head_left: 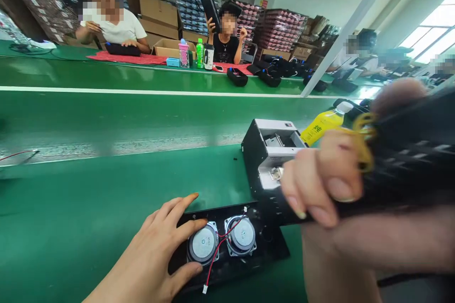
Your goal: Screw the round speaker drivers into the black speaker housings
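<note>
Left hand point(152, 255) presses flat on the speaker panel point(227, 246) at six o'clock, right hand point(320, 180) clenched around the black power screwdriver point(401, 161) at three o'clock; a slipping bit could snag the loose red wire point(216, 251).

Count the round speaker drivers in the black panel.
2. The left silver round speaker driver sits beside the left hand; the right silver round speaker driver sits next to it. The right hand may hide more.
</note>
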Motion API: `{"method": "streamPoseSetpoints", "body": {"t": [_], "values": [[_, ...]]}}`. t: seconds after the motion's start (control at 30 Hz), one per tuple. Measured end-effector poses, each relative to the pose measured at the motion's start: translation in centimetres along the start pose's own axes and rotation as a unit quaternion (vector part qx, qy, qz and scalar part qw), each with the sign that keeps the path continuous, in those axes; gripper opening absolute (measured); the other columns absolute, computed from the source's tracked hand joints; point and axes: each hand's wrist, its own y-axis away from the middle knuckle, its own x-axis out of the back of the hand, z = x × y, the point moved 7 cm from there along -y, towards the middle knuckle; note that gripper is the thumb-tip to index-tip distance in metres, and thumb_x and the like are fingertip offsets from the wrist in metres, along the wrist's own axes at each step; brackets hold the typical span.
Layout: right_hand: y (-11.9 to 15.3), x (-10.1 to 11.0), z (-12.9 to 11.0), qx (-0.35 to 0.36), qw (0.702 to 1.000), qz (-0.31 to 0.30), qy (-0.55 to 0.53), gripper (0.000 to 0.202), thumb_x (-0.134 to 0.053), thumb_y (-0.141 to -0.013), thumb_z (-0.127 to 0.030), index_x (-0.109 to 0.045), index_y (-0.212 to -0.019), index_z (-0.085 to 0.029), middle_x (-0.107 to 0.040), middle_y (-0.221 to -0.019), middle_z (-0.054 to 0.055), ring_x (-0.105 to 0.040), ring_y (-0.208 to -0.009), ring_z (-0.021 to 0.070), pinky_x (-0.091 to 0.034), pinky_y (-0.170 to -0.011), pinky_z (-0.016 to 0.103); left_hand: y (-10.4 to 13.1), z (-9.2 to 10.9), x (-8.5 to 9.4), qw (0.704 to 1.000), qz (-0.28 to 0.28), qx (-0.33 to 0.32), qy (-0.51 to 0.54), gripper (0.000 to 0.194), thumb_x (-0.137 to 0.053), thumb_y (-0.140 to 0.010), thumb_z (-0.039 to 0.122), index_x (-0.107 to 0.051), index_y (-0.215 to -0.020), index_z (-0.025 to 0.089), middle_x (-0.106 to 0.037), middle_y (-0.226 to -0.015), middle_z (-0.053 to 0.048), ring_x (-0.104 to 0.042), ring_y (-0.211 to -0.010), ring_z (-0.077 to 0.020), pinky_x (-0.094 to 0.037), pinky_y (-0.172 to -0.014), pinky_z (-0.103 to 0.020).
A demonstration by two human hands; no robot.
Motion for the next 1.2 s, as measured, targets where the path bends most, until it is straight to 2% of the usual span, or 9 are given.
{"method": "streamPoseSetpoints", "body": {"t": [0.13,0.27,0.37,0.5,0.6,0.67,0.83,0.97,1.2], "values": [[0.4,-2.9,5.1,-0.033,0.998,-0.02,-0.059,0.047,-0.075,-0.09,-0.079,-0.076,-0.112,-0.037,-0.062,-0.063,-0.008,-0.05,-0.039,0.0125,-0.045,-0.035,0.024,-0.6,0.3,0.0,0.999,-0.003,0.009,0.043,0.046,-0.084,-0.09,0.037,-0.074,-0.134,0.044,-0.061,-0.163,-0.004,-0.064,-0.142,-0.0379,-0.065,-0.105,-0.067],[1.3,-3.4,9.6,-0.045,0.991,-0.058,-0.108,0.053,-0.07,-0.095,-0.079,-0.071,-0.123,-0.033,-0.063,-0.071,-0.006,-0.053,-0.044,0.0129,-0.045,-0.039,0.023,-0.9,0.2,-0.1,0.996,0.0,0.002,0.084,0.046,-0.085,-0.091,0.037,-0.075,-0.135,0.042,-0.065,-0.156,-0.006,-0.067,-0.135,-0.0346,-0.067,-0.102,-0.059],[1.8,-3.0,11.3,-0.055,0.991,-0.062,-0.109,0.058,-0.066,-0.097,-0.081,-0.069,-0.129,-0.033,-0.062,-0.074,-0.006,-0.052,-0.047,0.0122,-0.043,-0.042,0.023,-0.9,0.1,-0.1,0.995,0.007,0.008,0.1,0.045,-0.086,-0.091,0.039,-0.075,-0.135,0.043,-0.067,-0.151,-0.004,-0.07,-0.13,-0.0333,-0.068,-0.098,-0.056],[1.7,-3.3,11.9,-0.049,0.986,-0.097,-0.129,0.049,-0.067,-0.099,-0.077,-0.068,-0.108,-0.028,-0.06,-0.075,-0.005,-0.052,-0.049,0.0103,-0.044,-0.043,0.021,-1.1,0.3,0.3,0.992,0.009,0.007,0.125,0.042,-0.088,-0.089,0.04,-0.078,-0.13,0.043,-0.073,-0.142,-0.002,-0.074,-0.121,-0.0321,-0.071,-0.09,-0.052],[1.5,-3.3,12.4,-0.054,0.984,-0.1,-0.138,0.052,-0.072,-0.096,-0.078,-0.065,-0.099,-0.026,-0.061,-0.074,-0.005,-0.053,-0.05,0.0107,-0.046,-0.043,0.021,-1.4,0.4,0.6,0.992,0.008,0.01,0.123,0.043,-0.09,-0.087,0.038,-0.079,-0.128,0.043,-0.075,-0.139,-0.002,-0.076,-0.117,-0.033,-0.072,-0.086,-0.053],[1.5,-3.2,12.9,-0.072,0.984,-0.097,-0.13,0.055,-0.075,-0.092,-0.08,-0.064,-0.101,-0.027,-0.062,-0.074,-0.005,-0.052,-0.051,0.0123,-0.045,-0.042,0.022,-1.5,0.4,0.7,0.993,0.01,0.007,0.118,0.045,-0.091,-0.086,0.038,-0.079,-0.129,0.043,-0.075,-0.139,-0.003,-0.076,-0.116,-0.0339,-0.073,-0.085,-0.055],[2.0,-3.2,13.5,-0.078,0.978,-0.13,-0.141,0.049,-0.062,-0.102,-0.076,-0.061,-0.109,-0.027,-0.063,-0.077,-0.004,-0.053,-0.051,0.0116,-0.044,-0.045,0.023,-1.5,0.6,0.8,0.994,0.024,0.003,0.106,0.045,-0.093,-0.083,0.036,-0.08,-0.126,0.039,-0.077,-0.136,-0.003,-0.078,-0.114,-0.0342,-0.074,-0.081,-0.056],[2.2,-3.4,14.0,-0.085,0.975,-0.145,-0.146,0.045,-0.063,-0.103,-0.071,-0.059,-0.112,-0.027,-0.062,-0.079,-0.005,-0.053,-0.054,0.0112,-0.045,-0.049,0.023,-1.5,0.8,1.0,0.994,0.036,-0.006,0.103,0.046,-0.094,-0.081,0.034,-0.081,-0.125,0.038,-0.077,-0.135,-0.003,-0.079,-0.111,-0.0339,-0.074,-0.08,-0.056],[2.8,-3.9,14.4,-0.075,0.975,-0.175,-0.115,0.054,-0.059,-0.103,-0.078,-0.056,-0.11,-0.024,-0.057,-0.077,-0.006,-0.051,-0.052,0.0089,-0.042,-0.045,0.02,-1.5,0.6,0.7,0.994,0.027,-0.006,0.11,0.039,-0.089,-0.087,0.039,-0.079,-0.124,0.04,-0.076,-0.135,-0.003,-0.078,-0.115,-0.0335,-0.073,-0.084,-0.052]]}}
